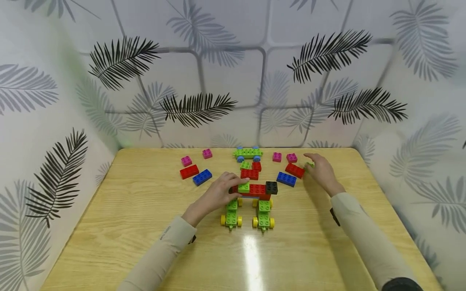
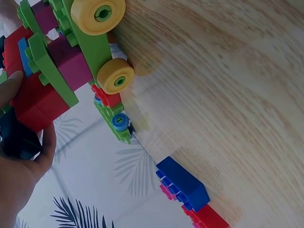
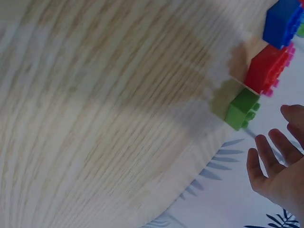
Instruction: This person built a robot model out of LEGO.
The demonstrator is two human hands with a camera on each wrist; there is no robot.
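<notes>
Block model (image 1: 257, 190) stood at frame centre, its left end gripped by the left hand (image 1: 218, 190). Right hand (image 1: 322, 171), fingers parted, hovered just beside a small green block (image 3: 241, 109), frame right. Judged best: steady model lightly, pinch block's opposite sides.

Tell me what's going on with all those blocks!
A person is handling toy blocks with both hands. The left hand grips a block build, which has green bases with yellow wheels underneath. The right hand is open beside a small green block, not holding it. Pink blocks, red blocks and blue blocks lie loose on the table, and a green base with blue wheels sits near the far edge.
</notes>
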